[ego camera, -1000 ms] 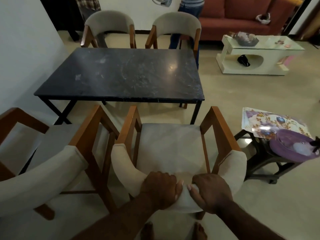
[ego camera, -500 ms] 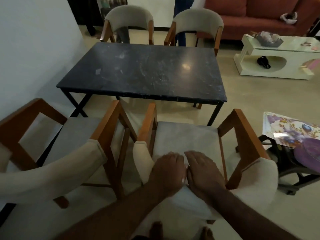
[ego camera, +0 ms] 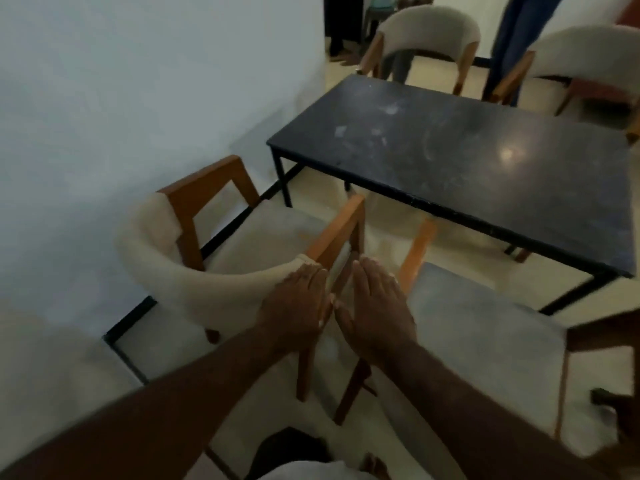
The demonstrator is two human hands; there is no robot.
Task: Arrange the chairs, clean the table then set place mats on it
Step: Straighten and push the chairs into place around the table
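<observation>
A dark stone-topped table (ego camera: pixel 485 157) stands at the upper right, its top smudged and dusty. Two wooden chairs with cream padding sit on its near side: the left chair (ego camera: pixel 214 258) by the wall and the right chair (ego camera: pixel 485 334) in front of me. My left hand (ego camera: pixel 298 306) lies flat, fingers apart, on the right end of the left chair's padded back. My right hand (ego camera: pixel 374 306) hovers open beside it, over the gap between the two chairs, holding nothing. No place mats are in view.
A pale wall (ego camera: pixel 138 98) runs close along the left. Two more padded chairs (ego camera: pixel 426 32) (ego camera: pixel 588 53) stand at the table's far side, with a person's legs (ego camera: pixel 516 39) between them. My bare feet (ego camera: pixel 374 465) show at the bottom edge.
Both hands have let go of the right chair's backrest and moved left; the view has swung left toward the wall and the left chair. The side stand with place mats has left the view.
</observation>
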